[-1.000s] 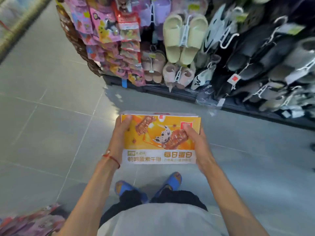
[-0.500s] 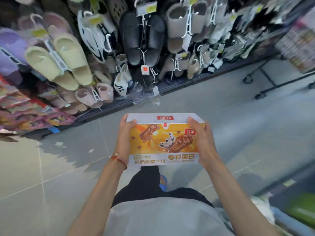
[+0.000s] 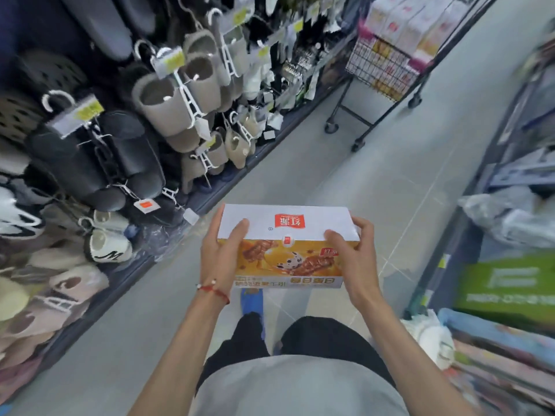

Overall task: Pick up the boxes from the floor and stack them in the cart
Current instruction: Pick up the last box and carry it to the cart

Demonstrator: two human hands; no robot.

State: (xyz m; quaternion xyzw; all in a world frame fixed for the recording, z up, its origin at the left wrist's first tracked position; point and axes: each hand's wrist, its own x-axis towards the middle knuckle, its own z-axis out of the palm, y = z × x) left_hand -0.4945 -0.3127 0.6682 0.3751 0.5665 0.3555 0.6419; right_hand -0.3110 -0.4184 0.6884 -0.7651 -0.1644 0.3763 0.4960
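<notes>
A: From the head camera, you stand in a shop aisle on grey floor tiles (image 3: pixel 375 181). Hanging slippers (image 3: pixel 168 106) fill the rack beyond your left hand; a wheeled wire rack (image 3: pixel 381 64) stands further up the aisle.

B: What is hard to read?

A: Everything out past your right hand is smeared by blur: a green box (image 3: pixel 504 286) and loose packets, cut off at the frame edge. I cannot tell whether that is the cart.

B: And the box?

A: The box (image 3: pixel 288 244) is held between your hands, above your legs. Its long axis runs across, hand to hand; white top up, orange printed face towards you, print upside down.

B: The grip?

A: Your left hand (image 3: pixel 222 253) and right hand (image 3: pixel 351 256) each wrap one end, thumbs on top, the other fingers hidden behind.
</notes>
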